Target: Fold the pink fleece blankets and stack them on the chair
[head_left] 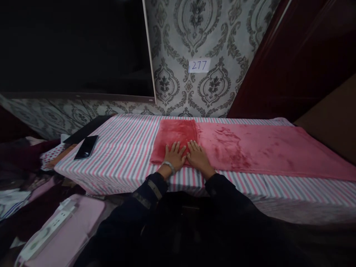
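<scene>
A plush pink-red blanket (267, 148) lies lengthwise along a striped cloth (125, 144), its left end doubled over into a thicker, darker red section. Flat on that folded section rests my left hand (175, 154), fingers spread, with a bracelet at the wrist. My right hand (198, 157) presses flat beside it, near the inner edge of the fold, fingers stretched out. The two thumbs almost meet. Neither hand grips the fabric.
A black phone (86, 147) lies on the striped cloth at the left. A large dark television (75, 48) hangs on the patterned wall. Lower left, a white power strip (47, 233) sits on a pink stool (86, 218), near piled clothes (16, 200). A dark red panel (289, 63) stands at right.
</scene>
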A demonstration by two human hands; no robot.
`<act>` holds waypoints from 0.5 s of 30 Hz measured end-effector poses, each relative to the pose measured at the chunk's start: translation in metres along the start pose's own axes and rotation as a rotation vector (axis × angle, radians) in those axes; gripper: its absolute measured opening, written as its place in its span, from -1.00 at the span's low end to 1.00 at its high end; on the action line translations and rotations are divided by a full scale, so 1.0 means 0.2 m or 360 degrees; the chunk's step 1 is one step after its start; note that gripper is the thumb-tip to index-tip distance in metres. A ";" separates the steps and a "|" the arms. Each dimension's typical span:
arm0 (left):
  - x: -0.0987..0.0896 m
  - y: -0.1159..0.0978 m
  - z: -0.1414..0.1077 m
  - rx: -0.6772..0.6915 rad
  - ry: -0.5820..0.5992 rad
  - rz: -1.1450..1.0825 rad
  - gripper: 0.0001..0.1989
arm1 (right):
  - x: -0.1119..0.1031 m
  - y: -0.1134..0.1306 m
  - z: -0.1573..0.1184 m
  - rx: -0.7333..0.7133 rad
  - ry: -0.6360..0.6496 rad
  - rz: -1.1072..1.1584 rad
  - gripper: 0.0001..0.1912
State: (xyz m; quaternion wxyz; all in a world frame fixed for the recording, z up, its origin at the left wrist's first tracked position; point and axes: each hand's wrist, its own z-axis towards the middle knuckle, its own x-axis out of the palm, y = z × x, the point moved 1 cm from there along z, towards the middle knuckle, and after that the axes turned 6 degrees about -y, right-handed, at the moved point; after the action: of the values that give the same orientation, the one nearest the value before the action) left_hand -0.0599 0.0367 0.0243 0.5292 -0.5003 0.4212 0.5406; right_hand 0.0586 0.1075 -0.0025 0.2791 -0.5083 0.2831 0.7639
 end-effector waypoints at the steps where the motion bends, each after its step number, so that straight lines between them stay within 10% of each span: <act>1: 0.02 0.01 -0.01 0.0007 -0.0018 0.0010 -0.41 | 0.01 0.00 -0.02 0.0001 -0.0014 -0.0016 -0.36; 15: 0.01 0.36 -0.33 -0.0290 -0.0178 -0.0140 -0.40 | 0.02 0.00 -0.01 0.0086 0.0005 0.0031 -0.35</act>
State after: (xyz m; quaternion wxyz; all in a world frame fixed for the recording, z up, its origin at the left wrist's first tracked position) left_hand -0.1246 -0.0351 0.0078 0.5273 -0.5335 0.3177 0.5800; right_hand 0.0589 0.1066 -0.0065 0.2848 -0.4990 0.3090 0.7579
